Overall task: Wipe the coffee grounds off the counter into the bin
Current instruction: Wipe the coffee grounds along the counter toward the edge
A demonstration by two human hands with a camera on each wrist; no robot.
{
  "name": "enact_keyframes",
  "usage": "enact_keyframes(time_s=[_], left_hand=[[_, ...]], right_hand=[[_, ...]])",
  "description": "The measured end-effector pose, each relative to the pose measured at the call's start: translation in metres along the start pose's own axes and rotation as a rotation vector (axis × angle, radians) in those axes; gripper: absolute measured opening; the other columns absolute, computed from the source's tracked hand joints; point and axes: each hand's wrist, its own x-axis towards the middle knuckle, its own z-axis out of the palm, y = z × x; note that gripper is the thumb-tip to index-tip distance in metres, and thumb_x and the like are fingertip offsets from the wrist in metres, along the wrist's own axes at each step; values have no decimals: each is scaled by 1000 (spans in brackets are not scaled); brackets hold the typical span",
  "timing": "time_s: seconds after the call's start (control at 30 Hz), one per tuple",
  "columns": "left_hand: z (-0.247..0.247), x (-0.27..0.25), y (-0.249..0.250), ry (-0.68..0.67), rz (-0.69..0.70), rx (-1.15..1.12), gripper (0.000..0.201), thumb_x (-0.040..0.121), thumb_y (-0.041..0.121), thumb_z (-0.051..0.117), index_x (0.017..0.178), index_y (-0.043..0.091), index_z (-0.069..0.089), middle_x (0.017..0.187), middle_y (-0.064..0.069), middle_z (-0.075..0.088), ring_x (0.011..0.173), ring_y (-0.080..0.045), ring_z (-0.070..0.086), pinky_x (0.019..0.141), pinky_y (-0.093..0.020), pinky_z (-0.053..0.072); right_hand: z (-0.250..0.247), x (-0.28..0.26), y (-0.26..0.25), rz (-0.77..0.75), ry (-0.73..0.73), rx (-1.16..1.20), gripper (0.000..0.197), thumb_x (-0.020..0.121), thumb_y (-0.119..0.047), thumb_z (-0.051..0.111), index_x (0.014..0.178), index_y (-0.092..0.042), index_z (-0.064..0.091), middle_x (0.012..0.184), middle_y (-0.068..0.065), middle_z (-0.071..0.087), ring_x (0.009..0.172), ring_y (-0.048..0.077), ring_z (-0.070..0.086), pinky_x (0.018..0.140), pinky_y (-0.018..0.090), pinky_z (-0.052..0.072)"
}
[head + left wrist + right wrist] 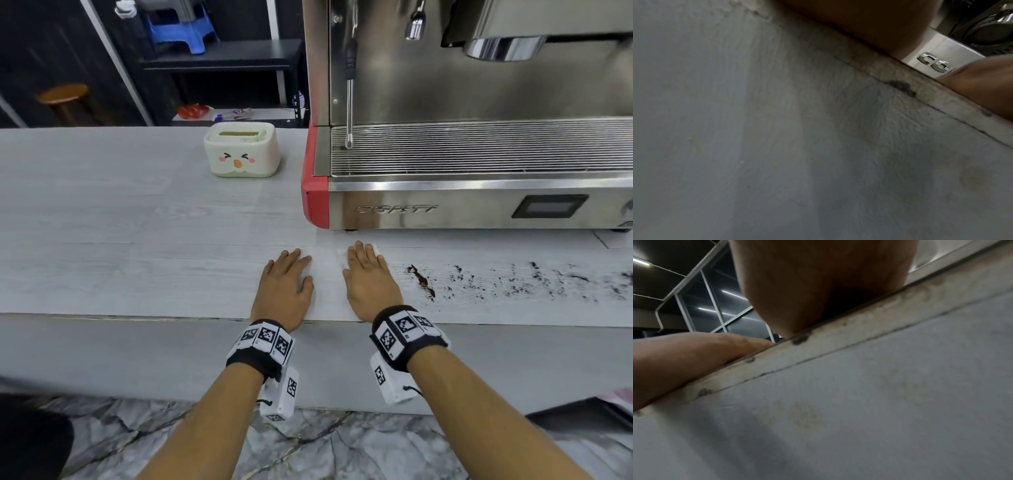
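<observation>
1. Coffee grounds (513,279) scattered dark across the pale counter (120,222), lower right of the head view; a thicker dark streak at their left end, just right of the right hand (370,279).
2. Right hand flat, palm down, fingers straight and together, pressing a white tissue (342,258) whose edge peeks out at the fingertips; centre of the frame, just in front of the espresso machine (479,171).
3. Left hand (286,281) flat on the counter beside it, fingers extended and relaxed, holding nothing; a bare strip of counter between the two hands.
4. Both wrists at the counter's front edge, each wearing a black band with printed square markers.
5. Small cream bin (241,150) with a cartoon face, upper centre-left of the frame, standing on the counter left of the machine's red corner, well apart from the grounds.
6. Wrist views: mostly the counter's grey front face and stained edge (900,78), with parts of the hands above it; fingers not shown there.
</observation>
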Motion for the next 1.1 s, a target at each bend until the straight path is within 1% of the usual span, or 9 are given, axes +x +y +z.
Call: enact_keyframes(time_s=[0.23, 0.37, 0.43, 0.53, 0.6, 0.67, 0.73, 0.83, 1.1], left_hand=[[-1, -1, 0, -10, 17, -2, 46, 96, 28, 39, 141, 24, 39, 155, 1, 29, 146, -16, 19, 121, -33, 5], [-2, -2, 0, -7, 16, 5, 46, 96, 27, 38, 141, 23, 39, 155, 1, 28, 145, -16, 19, 121, -33, 5], [-1, -1, 0, -2, 15, 8, 46, 95, 27, 38, 141, 23, 39, 155, 1, 29, 145, -16, 19, 121, -33, 5], [-1, -1, 0, 3, 13, 3, 46, 95, 27, 39, 141, 24, 40, 155, 2, 29, 145, -16, 20, 121, -33, 5], [-1, 0, 0, 5, 14, 0, 46, 95, 27, 40, 141, 24, 40, 155, 2, 30, 145, -15, 20, 121, -33, 6], [-1, 0, 1, 9, 12, -2, 46, 95, 27, 40, 141, 24, 40, 154, 2, 30, 145, -16, 21, 121, -33, 6], [-1, 0, 1, 11, 11, 1, 46, 94, 27, 41, 141, 24, 40, 154, 2, 31, 145, -15, 21, 120, -32, 6], [-2, 0, 2, 12, 8, -3, 46, 94, 27, 41, 140, 25, 41, 154, 3, 31, 145, -14, 20, 120, -31, 5], [-3, 0, 2, 2, -2, -3, 46, 94, 27, 41, 140, 24, 42, 154, 3, 30, 145, -14, 20, 121, -33, 6]], right_hand=[[-15, -13, 45, 154, 4, -22, 53, 101, -23, 21, 150, -5, 9, 160, 14, 6, 147, 27, 5, 119, 39, 6], [-22, -16, 50, 203, 21, 29, 51, 101, -19, 21, 149, -4, 14, 159, 14, 10, 147, 27, 9, 119, 39, 10], [-24, -14, 43, 183, 44, 39, 52, 100, -15, 24, 149, -4, 13, 159, 14, 9, 147, 27, 9, 120, 40, 11], [-22, -6, 22, 65, 35, 23, 56, 97, -8, 29, 149, -3, 10, 159, 16, 7, 147, 29, 6, 120, 40, 10], [-19, 3, 9, 4, 25, 20, 55, 97, -9, 28, 149, -1, 11, 158, 17, 9, 147, 29, 7, 120, 40, 11], [-15, 14, 1, -25, -22, 28, 53, 98, -12, 26, 148, -1, 13, 158, 17, 11, 147, 29, 8, 120, 40, 12], [-12, 22, -3, -35, -68, 38, 52, 98, -13, 26, 147, -1, 17, 158, 16, 14, 146, 28, 10, 119, 40, 13], [-10, 30, -1, -45, -63, 25, 51, 97, -13, 27, 146, -2, 20, 157, 16, 17, 146, 28, 12, 118, 40, 13], [-15, 25, 21, 31, -17, 23, 51, 99, -13, 25, 148, -4, 16, 158, 15, 14, 147, 28, 10, 119, 40, 10]])
